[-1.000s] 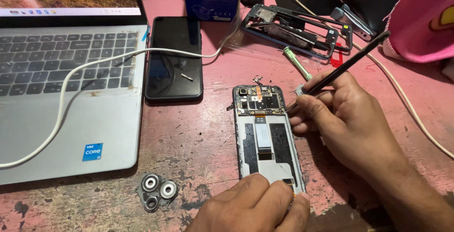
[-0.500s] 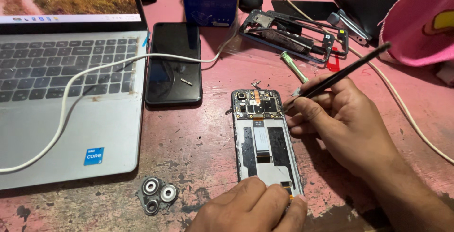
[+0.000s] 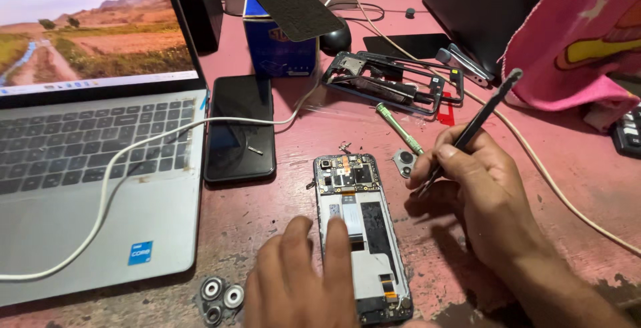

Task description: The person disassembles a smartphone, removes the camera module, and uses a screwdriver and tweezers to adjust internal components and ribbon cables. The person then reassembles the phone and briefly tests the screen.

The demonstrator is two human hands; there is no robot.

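Fingers of our right hand (image 3: 477, 181) pinch a slim black tool (image 3: 482, 119) like a pen, closed around its lower part, with its tip pointing down and left toward the surface and its handle rising up and to the right. Just left of that tip lies the opened phone (image 3: 360, 234), back cover off, its circuit board and battery showing. Its long axis runs from the far end, where the camera board sits, to the near end at the bottom edge of the view, tilted only a little. Our left hand (image 3: 300, 281) rests from the near side with its fingers spread flat, one fingertip on the phone's left middle part, gripping nothing. So the right hand is the nearer one to the phone's far end, and the left pins the near half.

Farther out, a small camera module (image 3: 403, 163) lies between tool tip and phone. A green screwdriver (image 3: 398, 127) lies beyond it, a dark phone (image 3: 240, 127) sits to the left beside the laptop (image 3: 93, 188), and a white cable (image 3: 153, 142) crosses both.
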